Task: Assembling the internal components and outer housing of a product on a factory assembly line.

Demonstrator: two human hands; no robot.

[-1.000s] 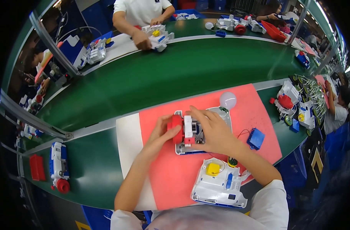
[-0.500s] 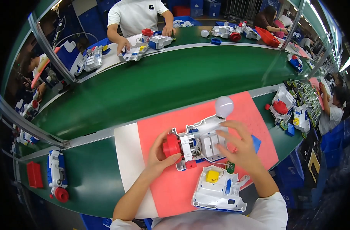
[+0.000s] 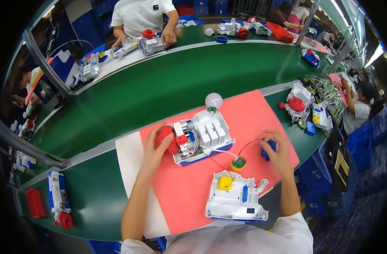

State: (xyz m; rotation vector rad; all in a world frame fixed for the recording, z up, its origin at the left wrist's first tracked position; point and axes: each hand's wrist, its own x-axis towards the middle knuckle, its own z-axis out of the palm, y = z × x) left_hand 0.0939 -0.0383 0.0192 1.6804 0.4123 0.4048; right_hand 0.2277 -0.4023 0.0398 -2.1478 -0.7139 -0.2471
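Observation:
On the pink mat lies an open white-and-blue plastic housing with grey-white ribbed compartments, wires and a white bulb at its far edge. My left hand is wrapped round the red round part at the housing's left end. To the right, my right hand pinches a red wire at its fingertips. That wire arches over from a small round green circuit board with a yellow rim. Partly behind those fingers is a blue plastic piece. Nearer me sits a white cover half with a yellow block inside.
A finished-looking white-and-blue unit and a red tray are at the left. At the right, several housings lie beside bundled wires. Beyond the green belt, a person handles similar parts.
The housing, tilted before, now lies flatter, its compartments facing up. My right hand has moved right, off the housing, drawing the red wire out. The circuit board has shifted left.

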